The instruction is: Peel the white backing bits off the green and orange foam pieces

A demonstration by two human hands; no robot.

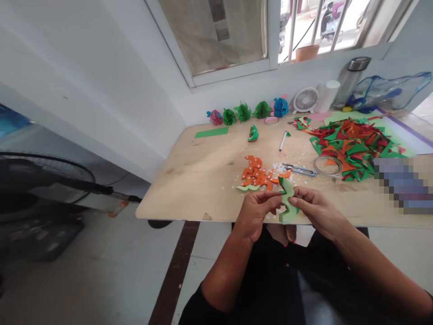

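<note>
Both hands pinch a wavy-edged piece of folded green paper [287,203] above the table's front edge. It is pale green on the near face, with darker green showing at its top and right side. My left hand [257,211] grips its left edge between thumb and fingers. On the opposite edge, my right hand [314,208] closes its thumb and fingers. Just beyond lie several orange wavy paper pieces [255,170] with white dots on them. A light green paper strip [248,188] rests beside them, and small white bits are scattered around.
Blue-handled snips [301,170] and a tape roll [327,165] lie right of the orange pieces. A large heap of paper scraps [358,144] covers the table's right. Paper ornaments [243,112], a small fan [306,99] and a bottle [352,83] line the wall. A pen [283,141] lies mid-table.
</note>
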